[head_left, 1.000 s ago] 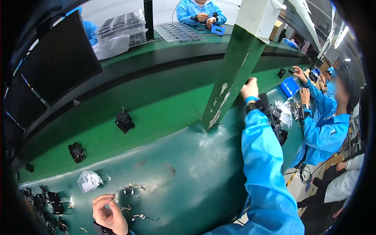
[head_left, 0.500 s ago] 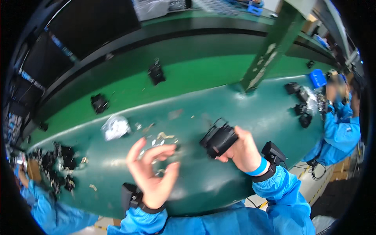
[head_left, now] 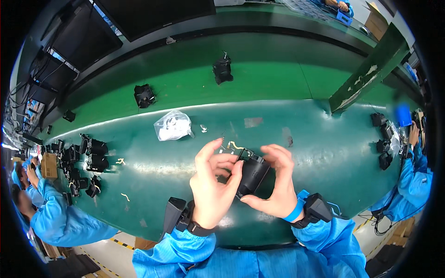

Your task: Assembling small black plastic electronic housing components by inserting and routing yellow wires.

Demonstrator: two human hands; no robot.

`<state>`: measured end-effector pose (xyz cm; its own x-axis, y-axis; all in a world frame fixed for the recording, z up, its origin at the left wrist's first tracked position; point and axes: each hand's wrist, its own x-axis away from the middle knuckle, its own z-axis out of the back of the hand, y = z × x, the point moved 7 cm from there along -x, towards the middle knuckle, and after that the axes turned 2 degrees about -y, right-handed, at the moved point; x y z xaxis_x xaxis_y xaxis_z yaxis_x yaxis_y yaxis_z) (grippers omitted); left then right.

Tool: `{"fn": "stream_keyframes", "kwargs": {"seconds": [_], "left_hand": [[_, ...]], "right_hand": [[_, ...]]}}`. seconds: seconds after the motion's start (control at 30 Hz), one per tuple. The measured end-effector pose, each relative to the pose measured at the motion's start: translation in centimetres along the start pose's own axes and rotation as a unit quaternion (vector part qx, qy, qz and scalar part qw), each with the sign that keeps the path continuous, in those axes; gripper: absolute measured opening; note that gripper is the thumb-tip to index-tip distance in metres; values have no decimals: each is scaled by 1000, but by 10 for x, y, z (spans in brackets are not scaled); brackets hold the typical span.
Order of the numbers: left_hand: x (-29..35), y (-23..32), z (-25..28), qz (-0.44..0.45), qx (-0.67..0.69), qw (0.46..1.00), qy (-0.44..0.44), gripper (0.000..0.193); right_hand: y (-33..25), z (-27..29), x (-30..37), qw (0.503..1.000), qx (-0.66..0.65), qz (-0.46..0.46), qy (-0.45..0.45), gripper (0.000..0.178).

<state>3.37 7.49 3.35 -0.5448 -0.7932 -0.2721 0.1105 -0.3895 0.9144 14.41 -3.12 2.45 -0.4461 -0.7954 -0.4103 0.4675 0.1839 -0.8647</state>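
A black plastic housing (head_left: 254, 176) with a rounded, smooth body is held between my two hands over the green table. My right hand (head_left: 280, 187) has its thumb at the lower end and its fingers along the far right side. My left hand (head_left: 213, 185) has curled fingers, and its thumb presses on the housing's left edge, by a thin black frame piece. Part of that edge is hidden by my fingers. Small yellowish strips (head_left: 236, 145) and bits lie just beyond my hands.
A clear plastic bag (head_left: 173, 125) of white pieces lies ahead. Two black parts (head_left: 144, 96) (head_left: 223, 69) stand on the green conveyor strip. Several black housings (head_left: 97, 155) gather at left, more (head_left: 384, 139) at right. A green post (head_left: 366, 76) rises at the far right; co-workers sit at both sides.
My right hand has brought the housing leftward and turned it more upright. My left hand, apart and spread before, has come onto the housing. The view has also swung left.
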Motion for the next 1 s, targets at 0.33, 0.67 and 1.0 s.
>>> {"fn": "stream_keyframes", "kwargs": {"seconds": [0.33,0.67,1.0], "left_hand": [[2,4,-1,-22,31,999,8,58],[11,-7,-21,66,392,909,-125,60],[20,-14,-46,67,391,897,-196,65]], "right_hand": [[-4,2,0,994,78,46,-54,91],[14,19,-1,998,39,-38,44,85],[20,26,1,996,9,-51,78,84]]}}
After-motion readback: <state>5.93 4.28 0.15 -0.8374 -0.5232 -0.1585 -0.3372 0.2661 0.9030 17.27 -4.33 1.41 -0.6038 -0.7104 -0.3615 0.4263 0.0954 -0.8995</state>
